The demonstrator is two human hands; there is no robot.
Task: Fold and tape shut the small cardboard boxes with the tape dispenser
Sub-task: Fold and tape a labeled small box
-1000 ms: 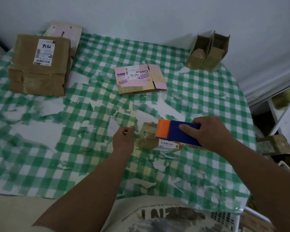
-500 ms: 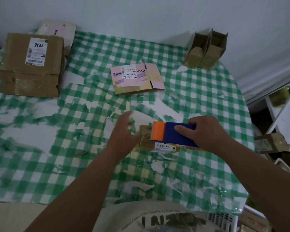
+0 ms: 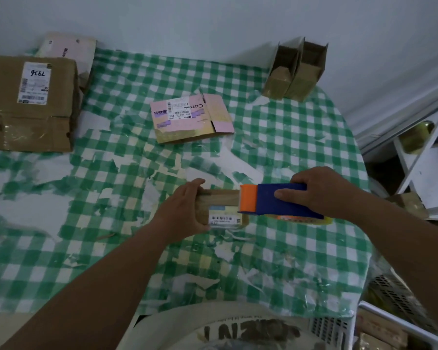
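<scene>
Brown small box (image 3: 219, 200) bears white barcode label.

Both forearms are bare, no sleeves showing. At the bottom of the frame, a pale shirt (image 3: 238, 332) carries dark printed lettering.

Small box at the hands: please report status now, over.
Left hand grips small box on table. Right hand holds tape dispenser, orange end on the box. Nothing in the way.

single head cam, wide-angle, looks forward-down over checked tablecloth (image 3: 276, 152) toward wall (image 3: 213, 18); both forearms close in frame.
</scene>
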